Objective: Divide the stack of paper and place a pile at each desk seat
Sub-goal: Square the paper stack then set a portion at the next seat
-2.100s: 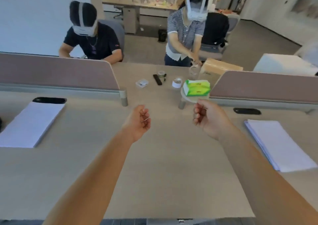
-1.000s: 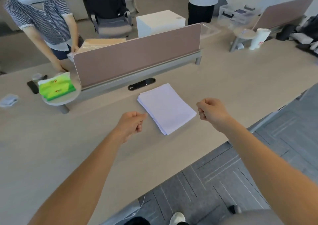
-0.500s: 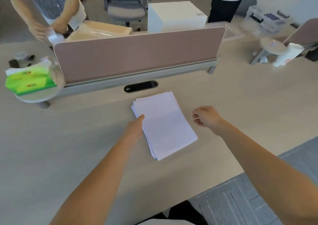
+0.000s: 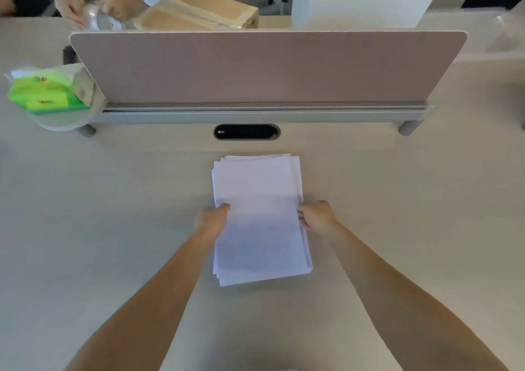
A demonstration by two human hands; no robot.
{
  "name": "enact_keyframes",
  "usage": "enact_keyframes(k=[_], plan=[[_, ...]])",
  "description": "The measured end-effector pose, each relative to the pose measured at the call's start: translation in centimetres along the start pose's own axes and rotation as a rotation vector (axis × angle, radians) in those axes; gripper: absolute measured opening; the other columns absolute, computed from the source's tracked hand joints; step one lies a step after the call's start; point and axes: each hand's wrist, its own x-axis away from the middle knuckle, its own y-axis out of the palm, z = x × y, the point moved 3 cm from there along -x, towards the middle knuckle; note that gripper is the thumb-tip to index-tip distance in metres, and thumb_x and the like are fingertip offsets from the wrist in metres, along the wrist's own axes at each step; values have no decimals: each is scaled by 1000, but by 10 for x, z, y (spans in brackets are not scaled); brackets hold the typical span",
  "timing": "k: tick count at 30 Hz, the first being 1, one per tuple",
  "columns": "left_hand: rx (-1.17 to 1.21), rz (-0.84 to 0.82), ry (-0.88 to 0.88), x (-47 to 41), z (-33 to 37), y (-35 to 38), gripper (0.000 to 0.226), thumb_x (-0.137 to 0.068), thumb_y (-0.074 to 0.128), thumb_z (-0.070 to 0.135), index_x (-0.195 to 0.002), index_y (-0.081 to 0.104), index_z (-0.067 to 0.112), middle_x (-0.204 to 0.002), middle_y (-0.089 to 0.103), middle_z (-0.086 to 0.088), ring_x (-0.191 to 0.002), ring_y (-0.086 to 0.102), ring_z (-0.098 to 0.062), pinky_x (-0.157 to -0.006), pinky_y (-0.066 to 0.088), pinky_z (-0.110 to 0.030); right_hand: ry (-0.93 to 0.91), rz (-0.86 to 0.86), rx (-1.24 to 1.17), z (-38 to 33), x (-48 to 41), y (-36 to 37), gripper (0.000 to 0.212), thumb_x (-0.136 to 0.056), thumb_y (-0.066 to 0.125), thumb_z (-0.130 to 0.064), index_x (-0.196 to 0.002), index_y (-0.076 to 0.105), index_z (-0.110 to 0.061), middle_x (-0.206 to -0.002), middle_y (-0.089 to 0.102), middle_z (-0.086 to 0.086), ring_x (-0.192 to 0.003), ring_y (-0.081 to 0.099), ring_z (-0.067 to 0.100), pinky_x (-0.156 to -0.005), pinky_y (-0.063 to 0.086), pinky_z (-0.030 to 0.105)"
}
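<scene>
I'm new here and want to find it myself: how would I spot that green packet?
Find the long pink divider screen standing across the desk. At its left end a small round shelf sticks out. The green packet sits on it, the only bright-coloured thing around.

Both bare forearms reach forward, near to far. The left hand [image 4: 212,220] has its thumb extended flat; the right hand [image 4: 317,215] has its fingers [image 4: 302,217] curled inward.
</scene>
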Motion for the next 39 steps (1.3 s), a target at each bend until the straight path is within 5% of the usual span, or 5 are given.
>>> enact_keyframes(k=[8,15,22,31,39], plan=[[14,119,-45,18,12,17,44,-88,57,36,-114,61,0,-83,58,-6,-74,56,-23,-52,36,-26,-70,-35,227,-24,12,11,21,-86,57,-27,-73,50,-11,-64,49,3,-49,46,16,-45,33,23],[20,146,-108,23,11,23,68,-75,58,47,-122,55,-2,-119,62,-19,-105,62,-33,-80,48,-35,-113,-56,337,-30,3,20,57,-70,48,-43,-112,53,-4,-101,57,14,-88,62,29,-69,47,34],[59,146,-129,15,0,25,60,-78,61,42,-119,58,-2,-112,64,-18,-97,63,-34,-73,46,-35,-27,-108,188,-29,-1,10,22,-85,55,-27,-75,44,-12,-67,42,1,-51,38,16,-45,28,24],[56,146,-112,11,0,24,57,-80,62,38,-117,60,-4,-111,65,-21,-99,64,-36,-71,45,-37,-84,-92,408,-26,14,26,49,-90,50,-37,-127,42,-7,-118,33,10,-117,44,29,-85,46,34],[16,133,-107,10,0,31,48,-87,60,35,-124,54,4,-105,59,-8,-94,58,-28,-76,45,-34,-301,38,549,-33,35,27,57,-89,49,-35,-136,38,-4,-133,47,12,-126,42,33,-101,40,44]])
